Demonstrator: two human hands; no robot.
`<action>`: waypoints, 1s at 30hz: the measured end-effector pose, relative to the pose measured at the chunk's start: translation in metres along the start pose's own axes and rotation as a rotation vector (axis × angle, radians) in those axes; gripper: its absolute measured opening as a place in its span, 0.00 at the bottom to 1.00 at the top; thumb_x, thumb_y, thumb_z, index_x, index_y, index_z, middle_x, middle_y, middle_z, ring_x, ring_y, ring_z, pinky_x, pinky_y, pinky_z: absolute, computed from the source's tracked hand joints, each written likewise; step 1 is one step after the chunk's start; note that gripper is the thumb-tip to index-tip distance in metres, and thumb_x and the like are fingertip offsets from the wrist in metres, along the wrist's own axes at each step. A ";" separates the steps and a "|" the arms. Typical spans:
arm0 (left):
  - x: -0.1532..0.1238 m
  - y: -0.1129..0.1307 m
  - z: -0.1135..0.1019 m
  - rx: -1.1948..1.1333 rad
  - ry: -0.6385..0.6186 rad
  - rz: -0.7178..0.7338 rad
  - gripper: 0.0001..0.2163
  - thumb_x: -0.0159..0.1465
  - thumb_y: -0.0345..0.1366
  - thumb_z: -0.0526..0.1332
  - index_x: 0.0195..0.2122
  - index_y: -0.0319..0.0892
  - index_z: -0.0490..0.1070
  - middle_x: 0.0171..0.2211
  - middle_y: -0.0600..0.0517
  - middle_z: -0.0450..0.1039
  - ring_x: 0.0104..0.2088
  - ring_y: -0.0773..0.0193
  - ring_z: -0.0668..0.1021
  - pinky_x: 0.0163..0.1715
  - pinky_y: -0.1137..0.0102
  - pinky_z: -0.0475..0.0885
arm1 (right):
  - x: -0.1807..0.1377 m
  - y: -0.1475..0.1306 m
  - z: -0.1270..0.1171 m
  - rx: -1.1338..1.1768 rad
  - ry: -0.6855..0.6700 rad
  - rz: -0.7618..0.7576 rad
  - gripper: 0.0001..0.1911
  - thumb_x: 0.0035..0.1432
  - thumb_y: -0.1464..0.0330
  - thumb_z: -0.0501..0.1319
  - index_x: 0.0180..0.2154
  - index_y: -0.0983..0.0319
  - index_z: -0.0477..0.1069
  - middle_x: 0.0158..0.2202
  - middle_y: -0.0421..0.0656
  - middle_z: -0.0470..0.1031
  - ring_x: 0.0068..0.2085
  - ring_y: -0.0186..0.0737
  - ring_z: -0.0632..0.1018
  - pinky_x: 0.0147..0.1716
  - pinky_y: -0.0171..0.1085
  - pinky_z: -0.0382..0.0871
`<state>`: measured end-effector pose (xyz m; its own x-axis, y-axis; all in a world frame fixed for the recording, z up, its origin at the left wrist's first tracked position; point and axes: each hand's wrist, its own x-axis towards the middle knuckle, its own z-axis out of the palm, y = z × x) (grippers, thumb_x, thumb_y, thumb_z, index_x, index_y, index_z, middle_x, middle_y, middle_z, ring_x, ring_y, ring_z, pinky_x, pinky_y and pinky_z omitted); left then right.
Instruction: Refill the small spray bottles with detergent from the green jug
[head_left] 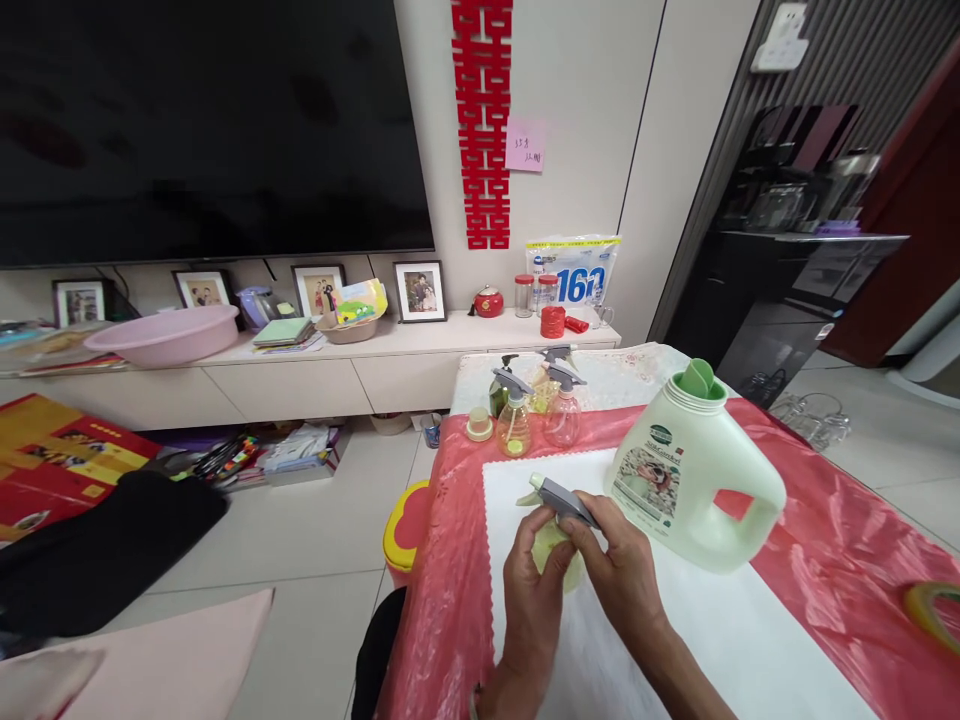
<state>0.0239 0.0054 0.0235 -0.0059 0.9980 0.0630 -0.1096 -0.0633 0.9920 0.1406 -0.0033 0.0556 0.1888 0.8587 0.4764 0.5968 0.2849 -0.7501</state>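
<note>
A small spray bottle with a pale yellow-green body (573, 574) is between my two hands over the white mat. Its grey spray head (564, 499), with a light green nozzle, points to the left. My left hand (531, 582) is wrapped round the bottle's body and neck. The fingers of my right hand (619, 560) are closed on the spray head from the right. A large pale green jug (694, 490), its neck uncapped and a green cup-like piece in the opening, stands just right of my hands. Most of the small bottle is hidden by my fingers.
Clear spray bottles (515, 425) with grey heads stand behind the mat, beside a pale round cap (479, 425) and a dark green pump bottle (498, 396). A tape roll (934, 612) lies at the right on the red table cover (847, 500). A yellow-and-red stool (406, 525) is left of the table.
</note>
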 end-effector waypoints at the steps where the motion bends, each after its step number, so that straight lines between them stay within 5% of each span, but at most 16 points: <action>1: -0.001 -0.002 0.000 0.002 0.002 0.013 0.18 0.61 0.46 0.68 0.50 0.46 0.76 0.53 0.46 0.80 0.57 0.49 0.78 0.59 0.56 0.72 | -0.001 0.000 0.001 0.000 0.018 -0.006 0.15 0.69 0.59 0.56 0.44 0.61 0.75 0.40 0.42 0.75 0.40 0.36 0.76 0.40 0.32 0.70; 11: 0.008 -0.004 0.003 0.038 0.029 0.100 0.19 0.61 0.54 0.66 0.44 0.46 0.78 0.44 0.46 0.82 0.48 0.49 0.81 0.51 0.59 0.76 | -0.008 0.003 0.014 -0.013 0.137 -0.040 0.15 0.70 0.56 0.57 0.43 0.59 0.75 0.38 0.41 0.74 0.38 0.34 0.75 0.36 0.31 0.70; 21: 0.011 -0.026 0.009 -0.047 0.038 0.219 0.22 0.64 0.59 0.59 0.44 0.46 0.78 0.42 0.45 0.79 0.44 0.51 0.80 0.50 0.61 0.74 | 0.004 0.015 -0.003 -0.086 -0.237 0.037 0.15 0.67 0.59 0.55 0.45 0.59 0.76 0.37 0.44 0.72 0.39 0.39 0.76 0.39 0.33 0.72; 24: 0.012 -0.030 0.010 -0.066 0.054 0.214 0.23 0.62 0.60 0.60 0.44 0.46 0.78 0.42 0.45 0.78 0.43 0.50 0.80 0.49 0.61 0.75 | 0.001 0.011 0.003 -0.082 -0.183 0.062 0.18 0.67 0.55 0.55 0.44 0.59 0.77 0.36 0.44 0.72 0.38 0.39 0.76 0.38 0.33 0.71; 30: 0.009 -0.032 0.024 -0.137 0.124 0.156 0.23 0.60 0.63 0.60 0.44 0.51 0.77 0.37 0.46 0.79 0.37 0.49 0.82 0.39 0.59 0.78 | -0.011 0.001 0.029 -0.141 0.153 0.069 0.22 0.68 0.51 0.53 0.35 0.61 0.73 0.31 0.44 0.68 0.30 0.38 0.72 0.30 0.34 0.68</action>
